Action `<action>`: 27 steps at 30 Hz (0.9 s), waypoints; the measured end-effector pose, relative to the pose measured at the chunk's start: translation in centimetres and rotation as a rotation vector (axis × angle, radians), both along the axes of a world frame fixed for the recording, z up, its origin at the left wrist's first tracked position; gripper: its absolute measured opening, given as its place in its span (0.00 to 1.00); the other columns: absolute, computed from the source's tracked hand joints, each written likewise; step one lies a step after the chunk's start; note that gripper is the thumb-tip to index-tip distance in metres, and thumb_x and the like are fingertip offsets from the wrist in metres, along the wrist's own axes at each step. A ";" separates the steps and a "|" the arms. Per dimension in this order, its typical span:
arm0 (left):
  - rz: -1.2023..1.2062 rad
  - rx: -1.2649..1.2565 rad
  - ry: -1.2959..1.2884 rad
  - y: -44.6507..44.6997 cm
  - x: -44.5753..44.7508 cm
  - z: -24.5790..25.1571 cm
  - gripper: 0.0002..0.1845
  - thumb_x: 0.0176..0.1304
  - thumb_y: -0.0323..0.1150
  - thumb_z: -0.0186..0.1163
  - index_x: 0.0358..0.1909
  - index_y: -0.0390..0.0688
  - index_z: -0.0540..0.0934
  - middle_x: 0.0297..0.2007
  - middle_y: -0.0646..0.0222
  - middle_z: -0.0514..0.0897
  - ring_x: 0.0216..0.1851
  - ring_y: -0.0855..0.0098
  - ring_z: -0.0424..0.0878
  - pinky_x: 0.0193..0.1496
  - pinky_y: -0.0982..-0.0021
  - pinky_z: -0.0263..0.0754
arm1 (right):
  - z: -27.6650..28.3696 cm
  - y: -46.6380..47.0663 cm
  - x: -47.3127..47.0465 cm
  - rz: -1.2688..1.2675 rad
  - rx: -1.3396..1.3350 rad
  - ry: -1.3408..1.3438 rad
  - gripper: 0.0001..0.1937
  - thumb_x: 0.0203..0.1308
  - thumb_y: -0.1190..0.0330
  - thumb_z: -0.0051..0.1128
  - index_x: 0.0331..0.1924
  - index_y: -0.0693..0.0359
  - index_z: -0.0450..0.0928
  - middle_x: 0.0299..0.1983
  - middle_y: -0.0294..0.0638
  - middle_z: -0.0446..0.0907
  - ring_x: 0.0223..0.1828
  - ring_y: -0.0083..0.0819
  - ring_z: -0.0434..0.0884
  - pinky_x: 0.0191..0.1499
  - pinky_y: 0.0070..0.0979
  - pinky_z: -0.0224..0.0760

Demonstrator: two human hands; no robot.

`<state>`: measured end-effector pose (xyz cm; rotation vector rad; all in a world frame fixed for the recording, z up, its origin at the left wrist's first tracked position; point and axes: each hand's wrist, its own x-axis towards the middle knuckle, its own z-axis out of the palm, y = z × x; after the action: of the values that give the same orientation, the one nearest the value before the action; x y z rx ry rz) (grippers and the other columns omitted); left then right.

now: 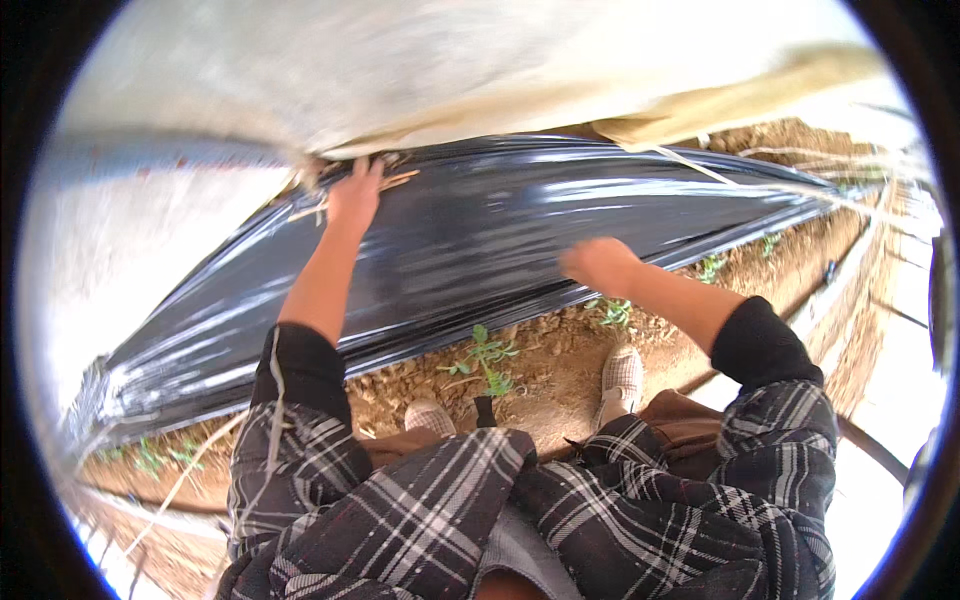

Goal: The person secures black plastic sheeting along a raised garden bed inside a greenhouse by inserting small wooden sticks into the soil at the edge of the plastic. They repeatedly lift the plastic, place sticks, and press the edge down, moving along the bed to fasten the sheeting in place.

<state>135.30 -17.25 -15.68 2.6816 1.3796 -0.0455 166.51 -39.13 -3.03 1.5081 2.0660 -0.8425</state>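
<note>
My left hand (356, 195) is at the far edge of a sheet of black plastic film (465, 225), close to the hanging pale sheeting. Several thin wooden sticks (400, 180) stick out on both sides of its palm, held there while two fingers reach forward. My right hand (600, 264) is blurred and curled above the film's near edge; whether anything is in its fingers cannot be seen. Small green plants (487, 360) grow in the brown soil (540, 345) along that near edge.
Pale sheeting (480, 67) hangs across the far side and covers part of the film's far edge. A light strap (720, 176) crosses the film at the right. My shoes (622, 371) stand on the soil. A pale pipe or hose (840, 277) runs along the right.
</note>
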 end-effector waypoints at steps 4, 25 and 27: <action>-0.033 0.110 0.086 -1.8 -0.2 1.8 0.19 0.56 0.29 0.48 0.52 0.48 0.69 0.54 0.61 0.70 0.32 0.63 0.80 0.32 0.64 0.75 | 3.5 -5.7 10.9 -0.920 0.011 0.006 0.11 0.57 0.62 0.52 0.39 0.54 0.81 0.34 0.42 0.82 0.31 0.28 0.80 0.40 0.28 0.75; 0.500 -0.485 -0.053 -21.8 1.1 28.1 0.14 0.53 0.22 0.56 0.43 0.43 0.78 0.38 0.60 0.80 0.39 0.61 0.79 0.42 0.66 0.73 | -11.8 21.6 2.7 -0.689 0.509 0.236 0.23 0.57 0.57 0.53 0.55 0.55 0.68 0.52 0.43 0.72 0.50 0.40 0.74 0.46 0.34 0.73; 0.593 -0.455 -0.067 -24.3 1.5 29.2 0.12 0.56 0.23 0.55 0.43 0.42 0.78 0.37 0.63 0.82 0.38 0.65 0.79 0.41 0.70 0.71 | -12.7 23.8 3.2 -0.653 0.350 0.259 0.25 0.56 0.57 0.53 0.58 0.52 0.65 0.55 0.42 0.70 0.54 0.37 0.72 0.49 0.34 0.71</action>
<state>136.85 -41.53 13.56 1.8284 1.8182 -0.1835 169.71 -15.37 -15.74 2.4561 1.9768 -0.9728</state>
